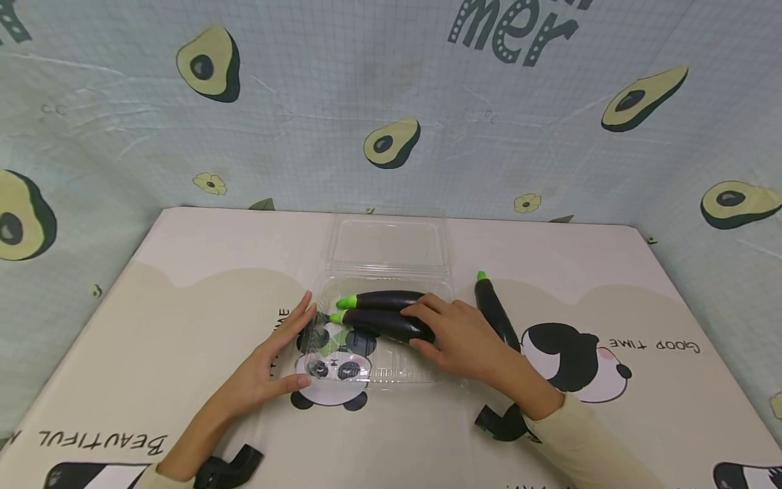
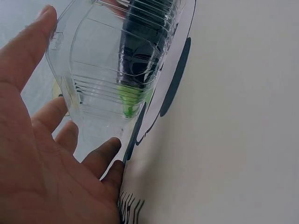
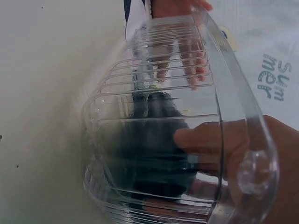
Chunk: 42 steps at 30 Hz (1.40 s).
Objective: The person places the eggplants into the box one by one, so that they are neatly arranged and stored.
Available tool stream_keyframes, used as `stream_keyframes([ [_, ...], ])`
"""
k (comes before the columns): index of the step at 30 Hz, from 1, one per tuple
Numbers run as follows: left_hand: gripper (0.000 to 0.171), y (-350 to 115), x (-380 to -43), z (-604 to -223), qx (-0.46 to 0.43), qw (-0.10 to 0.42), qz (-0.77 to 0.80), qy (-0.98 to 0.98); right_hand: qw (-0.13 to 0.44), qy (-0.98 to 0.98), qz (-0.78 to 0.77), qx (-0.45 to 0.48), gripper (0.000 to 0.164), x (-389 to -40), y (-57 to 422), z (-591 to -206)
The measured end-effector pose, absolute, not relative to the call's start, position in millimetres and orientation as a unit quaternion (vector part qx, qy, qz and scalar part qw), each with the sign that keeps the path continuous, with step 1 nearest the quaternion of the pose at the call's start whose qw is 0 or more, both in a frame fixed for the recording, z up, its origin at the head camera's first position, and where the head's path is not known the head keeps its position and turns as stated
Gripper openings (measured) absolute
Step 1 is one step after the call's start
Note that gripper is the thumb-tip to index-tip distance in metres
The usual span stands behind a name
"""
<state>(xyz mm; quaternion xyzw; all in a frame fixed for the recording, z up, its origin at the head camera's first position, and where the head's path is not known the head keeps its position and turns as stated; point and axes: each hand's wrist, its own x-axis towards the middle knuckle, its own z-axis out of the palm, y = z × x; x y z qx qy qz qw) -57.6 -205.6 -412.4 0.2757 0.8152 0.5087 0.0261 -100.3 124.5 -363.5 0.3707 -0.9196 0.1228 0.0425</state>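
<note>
A clear plastic clamshell box [image 1: 400, 373] lies with its lid [image 1: 391, 244] folded back at mid-table. Inside it are two dark purple eggplants with green stem ends pointing left: a farther one [image 1: 387, 299] and a nearer one [image 1: 379, 323]. My right hand [image 1: 461, 336] reaches over the box's right side and grips the nearer eggplant by its thick end, thumb on the near side. My left hand [image 1: 271, 367] is at the box's left edge, fingers extended; in the left wrist view its thumb [image 2: 39, 37] touches the clear rim.
A third eggplant [image 1: 496, 314] lies on the table right of the box, partly behind my right forearm. The panda-printed tabletop [image 1: 201, 353] meets an avocado-patterned curtain [image 1: 305, 136] at the back and sides. Black wrist mounts [image 1: 504, 422] sit on both wrists.
</note>
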Motion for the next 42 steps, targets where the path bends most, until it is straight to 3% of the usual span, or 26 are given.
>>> stream_keyframes([
  [42,0.091,-205.7,-57.5,-413.3,0.275,0.028,0.51,0.814,0.023,-0.927,0.11,0.358,0.043,-98.9,121.4,-363.2],
])
